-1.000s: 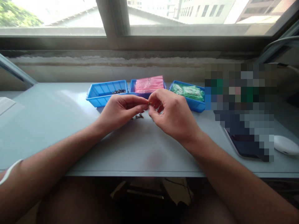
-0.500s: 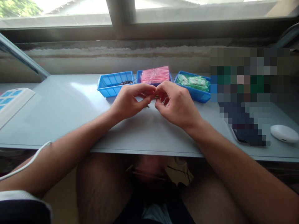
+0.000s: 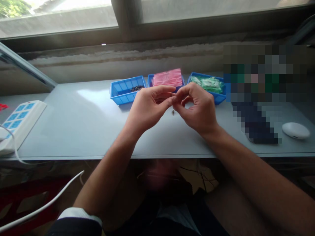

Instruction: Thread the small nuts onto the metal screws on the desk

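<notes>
My left hand (image 3: 150, 106) and my right hand (image 3: 198, 106) meet above the table, fingertips touching. Thumb and fingers of each are pinched together; whatever they hold is hidden behind the fingertips. Just below them a small metal screw (image 3: 173, 112) shows against the table top. Behind my left hand is a blue bin (image 3: 124, 87) with small dark parts (image 3: 137, 88) at its right end. A stack of pink plastic bags (image 3: 167, 78) fills the middle bin. Green-and-clear plastic bags (image 3: 209, 84) lie in the right bin (image 3: 219, 98), behind my right hand.
A white power strip (image 3: 27, 123) lies on the left of the grey table (image 3: 73, 131), with a white cable (image 3: 49, 203) hanging near my left arm. To the right are a blurred-out dark object (image 3: 258, 127) and a white rounded object (image 3: 296, 130). A window frame runs behind.
The view has shifted, bringing more of the power strip into sight. My fingertips have drawn closer together and now touch. The greenish bit between them is no longer visible.
</notes>
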Action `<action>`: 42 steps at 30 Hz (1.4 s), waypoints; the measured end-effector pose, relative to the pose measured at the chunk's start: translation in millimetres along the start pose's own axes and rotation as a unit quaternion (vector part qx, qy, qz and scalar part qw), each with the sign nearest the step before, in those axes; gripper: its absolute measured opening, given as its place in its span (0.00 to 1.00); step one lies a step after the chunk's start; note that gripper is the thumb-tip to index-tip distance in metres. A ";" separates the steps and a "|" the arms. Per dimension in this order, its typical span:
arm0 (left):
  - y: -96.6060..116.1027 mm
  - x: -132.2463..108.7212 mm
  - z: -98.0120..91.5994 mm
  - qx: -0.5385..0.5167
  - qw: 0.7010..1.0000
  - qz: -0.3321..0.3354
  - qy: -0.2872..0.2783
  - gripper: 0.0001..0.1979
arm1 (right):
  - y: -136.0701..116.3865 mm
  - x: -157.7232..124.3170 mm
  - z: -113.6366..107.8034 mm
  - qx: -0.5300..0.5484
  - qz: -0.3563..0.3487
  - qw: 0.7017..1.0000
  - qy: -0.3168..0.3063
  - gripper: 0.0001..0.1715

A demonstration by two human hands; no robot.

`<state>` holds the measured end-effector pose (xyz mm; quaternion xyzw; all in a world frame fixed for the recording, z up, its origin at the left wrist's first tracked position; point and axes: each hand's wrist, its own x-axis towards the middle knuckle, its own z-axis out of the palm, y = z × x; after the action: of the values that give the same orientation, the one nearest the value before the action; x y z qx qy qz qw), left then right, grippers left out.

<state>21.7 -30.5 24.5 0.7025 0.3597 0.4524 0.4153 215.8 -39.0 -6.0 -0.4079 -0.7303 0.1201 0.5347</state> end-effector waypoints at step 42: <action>-58.8 32.4 -9.0 0.095 0.983 0.137 0.073 0.08 | 39.8 20.3 5.8 0.023 0.016 0.999 -0.032 0.08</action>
<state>16.4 23.6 -15.9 0.7462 0.3307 0.5193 0.2535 227.3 2.6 -18.8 -0.4027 -0.7374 0.1580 0.5188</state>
